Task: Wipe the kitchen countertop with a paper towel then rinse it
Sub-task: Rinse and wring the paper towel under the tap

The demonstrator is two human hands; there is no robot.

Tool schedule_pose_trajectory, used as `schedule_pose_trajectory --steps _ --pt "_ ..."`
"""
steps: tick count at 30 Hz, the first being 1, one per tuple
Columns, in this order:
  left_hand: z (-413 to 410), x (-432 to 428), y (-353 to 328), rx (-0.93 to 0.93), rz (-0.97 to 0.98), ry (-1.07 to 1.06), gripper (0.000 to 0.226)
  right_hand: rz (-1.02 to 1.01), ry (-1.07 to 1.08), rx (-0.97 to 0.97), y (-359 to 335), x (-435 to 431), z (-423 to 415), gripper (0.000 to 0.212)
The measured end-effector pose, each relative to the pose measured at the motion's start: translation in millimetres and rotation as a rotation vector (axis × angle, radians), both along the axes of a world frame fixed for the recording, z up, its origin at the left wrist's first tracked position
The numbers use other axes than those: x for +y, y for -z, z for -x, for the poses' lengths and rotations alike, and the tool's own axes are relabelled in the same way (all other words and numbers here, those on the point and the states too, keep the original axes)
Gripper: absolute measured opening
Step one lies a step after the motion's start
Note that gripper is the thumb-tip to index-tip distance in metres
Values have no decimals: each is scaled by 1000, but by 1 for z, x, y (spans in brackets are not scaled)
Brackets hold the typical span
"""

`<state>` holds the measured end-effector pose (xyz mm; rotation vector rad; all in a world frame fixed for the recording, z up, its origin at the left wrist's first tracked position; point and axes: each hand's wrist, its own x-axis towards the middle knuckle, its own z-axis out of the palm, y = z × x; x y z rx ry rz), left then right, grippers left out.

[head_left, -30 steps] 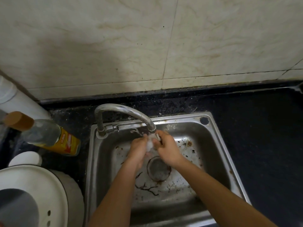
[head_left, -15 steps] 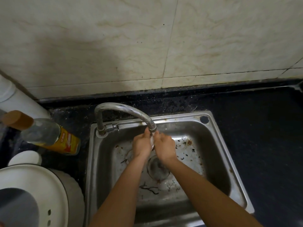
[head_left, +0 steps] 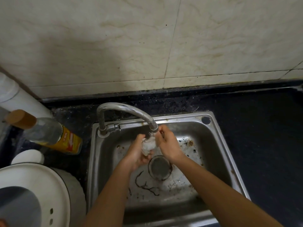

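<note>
Crumpled white wet paper towel (head_left: 148, 145): sits in the basin of the stainless steel sink (head_left: 211, 145), directly under the outlet of the curved chrome faucet (head_left: 124, 108) and above the round metal drain strainer (head_left: 159, 168).

Change against half a second ago: the hands were pressed together under the spout and the wad was almost covered. They have since parted and most of the wad shows. The left hand (head_left: 136, 158) has dropped lower and turned palm-up.

Hard to read: a pale streak joins the spout outlet to the towel, and I cannot tell whether it is water or paper. The underside of the wad is hidden by the left palm. Both forearms are cut off by the bottom edge.

Hands: the left hand cups the wad, fingers curled up around its lower left side and holding it. The right hand (head_left: 167, 143) sits knuckles-up against the towel's right edge, fingertips bent close to the spout tip. Whether it pinches the paper I cannot tell.

Around: black speckled stone countertop (head_left: 262, 128) borders the sink. A clear bottle with a yellow label and tan cap (head_left: 49, 133) stands left of it.
</note>
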<state>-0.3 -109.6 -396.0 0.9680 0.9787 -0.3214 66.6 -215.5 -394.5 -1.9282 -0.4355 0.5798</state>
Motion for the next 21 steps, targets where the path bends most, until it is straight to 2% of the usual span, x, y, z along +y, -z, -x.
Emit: schedule_pose_trajectory --steps 2,4,6,8,11,14,17,21 --pt "-4 -1 2 -31 -65 -33 37 -33 22 7 2 -3 -1 10" --pt "-12 -4 4 -69 -168 -105 31 24 62 115 4 -4 -2 9" --pt "-18 -8 4 -122 -225 -95 26 96 88 326 1 -5 -5 24" --pt "-18 -10 9 -162 -291 -26 24 173 74 372 -3 -6 -8 37" --pt "-17 -8 11 -202 -309 -24 24 204 96 234 -3 -7 -11 37" --pt "-19 -10 9 -148 -204 -99 21 239 27 40 -6 -4 -7 27" --pt "-19 -11 11 -103 -116 -88 36 289 -87 -143 -14 0 4 23" --pt "-21 -10 13 -33 -100 -165 43 357 -208 -400 -16 2 17 39"
